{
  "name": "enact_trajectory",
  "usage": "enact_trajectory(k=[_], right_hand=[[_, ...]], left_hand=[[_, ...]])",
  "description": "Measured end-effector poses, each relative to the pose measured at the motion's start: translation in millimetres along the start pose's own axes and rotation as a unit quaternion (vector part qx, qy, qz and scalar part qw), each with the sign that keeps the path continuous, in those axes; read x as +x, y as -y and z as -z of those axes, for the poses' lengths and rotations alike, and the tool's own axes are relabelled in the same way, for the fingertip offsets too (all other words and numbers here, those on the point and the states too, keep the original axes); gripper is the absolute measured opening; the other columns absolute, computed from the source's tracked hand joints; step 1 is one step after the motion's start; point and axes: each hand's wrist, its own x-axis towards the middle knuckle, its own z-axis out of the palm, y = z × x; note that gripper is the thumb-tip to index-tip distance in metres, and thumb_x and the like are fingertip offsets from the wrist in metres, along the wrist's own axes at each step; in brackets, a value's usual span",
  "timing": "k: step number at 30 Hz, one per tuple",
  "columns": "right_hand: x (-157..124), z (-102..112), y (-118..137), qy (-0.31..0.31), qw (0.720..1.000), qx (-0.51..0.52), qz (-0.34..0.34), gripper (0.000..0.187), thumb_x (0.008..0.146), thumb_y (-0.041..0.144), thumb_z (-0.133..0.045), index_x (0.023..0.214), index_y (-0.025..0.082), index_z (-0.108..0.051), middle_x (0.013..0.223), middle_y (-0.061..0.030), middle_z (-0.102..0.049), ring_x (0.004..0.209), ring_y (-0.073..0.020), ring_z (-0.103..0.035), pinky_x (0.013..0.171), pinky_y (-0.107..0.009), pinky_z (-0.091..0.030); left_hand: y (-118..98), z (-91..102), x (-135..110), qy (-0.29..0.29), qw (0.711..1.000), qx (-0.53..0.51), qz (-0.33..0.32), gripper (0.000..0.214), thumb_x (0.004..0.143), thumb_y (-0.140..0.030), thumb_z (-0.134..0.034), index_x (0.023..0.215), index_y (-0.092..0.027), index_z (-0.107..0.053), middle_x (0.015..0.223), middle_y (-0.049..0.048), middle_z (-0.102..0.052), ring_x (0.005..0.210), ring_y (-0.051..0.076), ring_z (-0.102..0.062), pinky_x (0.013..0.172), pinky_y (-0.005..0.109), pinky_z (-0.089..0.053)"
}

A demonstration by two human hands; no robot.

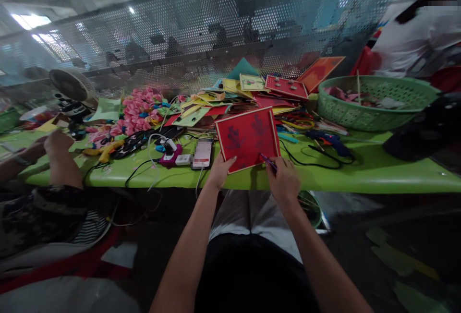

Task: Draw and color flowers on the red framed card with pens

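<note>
A red card (pixel 248 138) with a pale border and dark flower shapes lies tilted at the front of the green table (pixel 360 174). My left hand (pixel 220 171) grips the card's lower left corner, thumb on top. My right hand (pixel 284 178) is closed in a pinch on a thin purple stick-like tool (pixel 268 161), whose tip touches the card's lower right edge.
A phone (pixel 202 154), a power strip (pixel 172 155) with cables and a blue glue gun (pixel 329 141) lie nearby. Pink paper flowers (pixel 139 109), stacked coloured cards (pixel 252 90) and a green basket (pixel 374 102) sit behind. Another person's hand (pixel 57 142) rests at the left; someone stands far right.
</note>
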Motion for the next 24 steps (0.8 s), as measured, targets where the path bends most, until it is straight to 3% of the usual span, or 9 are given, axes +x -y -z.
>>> enact_trajectory(k=[24], right_hand=[[-1.5, -1.6, -2.3, -0.006, 0.999, 0.006, 0.032, 0.018, 0.103, 0.032, -0.054, 0.101, 0.022, -0.068, 0.096, -0.0108, -0.073, 0.090, -0.0293, -0.061, 0.079, -0.039, -0.042]], left_hand=[[-0.2, -0.2, 0.6, 0.003, 1.000, -0.005, 0.003, 0.046, 0.095, -0.041, -0.068, 0.135, -0.018, -0.061, 0.136, 0.0101, -0.065, 0.120, 0.022, -0.066, 0.103, 0.048, -0.058]])
